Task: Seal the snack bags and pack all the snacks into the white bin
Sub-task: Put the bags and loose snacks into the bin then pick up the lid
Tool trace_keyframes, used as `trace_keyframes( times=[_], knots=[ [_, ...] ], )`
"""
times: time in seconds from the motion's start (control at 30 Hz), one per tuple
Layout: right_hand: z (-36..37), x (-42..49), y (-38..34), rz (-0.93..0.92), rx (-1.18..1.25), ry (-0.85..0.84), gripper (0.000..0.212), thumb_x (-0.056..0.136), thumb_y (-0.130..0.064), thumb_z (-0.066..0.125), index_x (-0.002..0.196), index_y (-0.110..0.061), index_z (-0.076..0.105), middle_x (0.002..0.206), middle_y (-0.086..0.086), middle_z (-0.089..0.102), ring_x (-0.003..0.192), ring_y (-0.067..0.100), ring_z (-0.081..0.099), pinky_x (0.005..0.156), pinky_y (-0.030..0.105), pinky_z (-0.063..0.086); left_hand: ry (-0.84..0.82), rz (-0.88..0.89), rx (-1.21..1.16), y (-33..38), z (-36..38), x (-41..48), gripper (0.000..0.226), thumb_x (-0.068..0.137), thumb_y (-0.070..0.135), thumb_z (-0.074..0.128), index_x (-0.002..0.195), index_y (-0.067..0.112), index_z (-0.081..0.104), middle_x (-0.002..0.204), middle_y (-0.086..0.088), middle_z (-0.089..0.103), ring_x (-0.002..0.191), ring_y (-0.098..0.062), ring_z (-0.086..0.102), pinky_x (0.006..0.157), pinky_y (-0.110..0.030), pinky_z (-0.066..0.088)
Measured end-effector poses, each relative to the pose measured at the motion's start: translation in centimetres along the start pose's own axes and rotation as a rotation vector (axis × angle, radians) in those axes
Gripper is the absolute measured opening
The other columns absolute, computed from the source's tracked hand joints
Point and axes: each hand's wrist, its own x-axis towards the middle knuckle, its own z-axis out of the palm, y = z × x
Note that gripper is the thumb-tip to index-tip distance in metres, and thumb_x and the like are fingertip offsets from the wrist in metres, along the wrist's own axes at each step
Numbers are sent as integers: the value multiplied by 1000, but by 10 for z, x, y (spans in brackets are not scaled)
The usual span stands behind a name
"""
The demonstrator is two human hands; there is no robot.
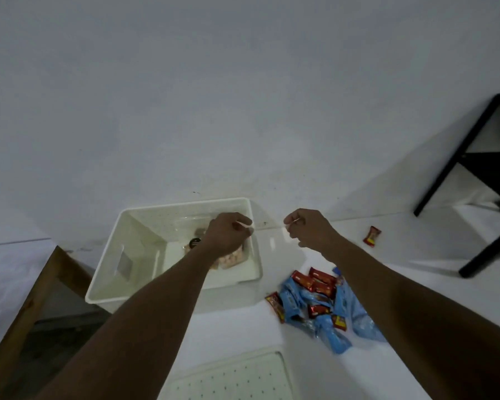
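Observation:
The white bin (113,284) stands on the white table, left of centre. Inside it lie a clear bag of pinkish snacks (230,259) and a dark round item (195,243). My left hand (228,232) hovers over the bin's right side, fingers pinched. My right hand (309,229) is just right of the bin, also pinched. Between them stretches a thin clear strip (269,225), apparently the top edge of a transparent bag; its body is barely visible. A crumpled blue snack bag (341,313) with several red packets (315,281) lies near my right forearm.
One red packet (372,236) lies alone at the far right of the table. A white perforated lid (231,376) sits at the near edge. A black metal frame (456,157) stands at the right. A wooden edge (26,307) runs along the left.

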Motion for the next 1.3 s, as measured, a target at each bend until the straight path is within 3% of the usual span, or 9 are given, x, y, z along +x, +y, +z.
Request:
trace_keyframes(
  times=[0.13, 0.3, 0.4, 0.47, 0.63, 0.93, 1.07, 1.2, 1.3],
  knots=[
    [-59, -29, 95, 164, -32, 180, 8, 87, -8, 61, 86, -11, 69, 100, 16, 72, 82, 27, 64, 67, 31, 49, -174, 43, -26, 31, 85, -20, 18, 85, 29, 74, 100, 19, 76, 91, -3, 75, 78, -15, 68, 79, -24, 53],
    [-100, -64, 204, 359, -206, 135, 27, 93, -9, 51, 116, -5, 64, 119, 15, 65, 112, 29, 60, 105, 37, 44, -379, -1, -31, 30, 199, -39, 18, 84, 13, 73, 102, 13, 77, 97, -1, 75, 76, 10, 65, 69, -4, 46],
    [-106, -73, 228, 246, -517, 93, 35, 66, -49, 72, 71, -14, 78, 77, -6, 75, 69, 1, 65, 75, 7, 49, -440, -84, 11, 23, 259, -47, 26, 86, 10, 70, 111, 8, 73, 112, -12, 73, 98, -13, 69, 88, -27, 54],
    [-104, -73, 248, 398, -286, -114, 21, 72, -26, 77, 85, -10, 75, 93, 3, 73, 88, 16, 69, 75, 15, 50, -478, -153, 27, 19, 289, -51, 25, 87, 12, 68, 111, 9, 72, 114, -13, 71, 99, -21, 68, 87, -32, 56],
    [-109, -51, 296, 253, -307, -9, 19, 82, -5, 60, 96, -17, 61, 96, 7, 63, 93, 24, 61, 77, 26, 46, -352, -131, 98, 14, 327, -64, 30, 82, 10, 72, 112, 13, 67, 116, -7, 66, 103, -20, 63, 78, -20, 46],
    [-211, -62, 295, 65, -328, -31, 28, 75, 0, 65, 84, -25, 61, 88, 3, 65, 80, 21, 60, 73, 28, 48, -280, -41, -37, 84, 355, -78, 48, 72, 9, 85, 110, 18, 58, 60, 3, 56, 54, -18, 55, 49, -28, 45],
    [-256, -80, 314, 123, -333, -77, 24, 81, -8, 71, 91, -27, 60, 95, -1, 63, 82, 17, 62, 67, 29, 56, -374, -29, -72, 116, 383, -90, 54, 70, 13, 88, 111, 18, 53, 61, 8, 58, 42, -3, 57, 43, -21, 46],
    [-278, -100, 337, 217, -249, -123, 30, 81, -6, 71, 97, -28, 58, 91, 12, 64, 71, 21, 63, 52, 34, 59, -462, -36, 27, 129, 408, -101, 59, 71, 26, 87, 118, 27, 50, 84, -2, 65, 72, -21, 66, 67, -32, 53],
    [-277, -109, 348, 179, -279, -83, 34, 83, -10, 71, 100, -34, 53, 97, 15, 67, 80, 20, 62, 75, 39, 57, -442, -12, 84, 131, 422, -106, 67, 74, 28, 84, 128, 28, 43, 112, -6, 66, 102, -29, 63, 89, -39, 52]
  ],
)
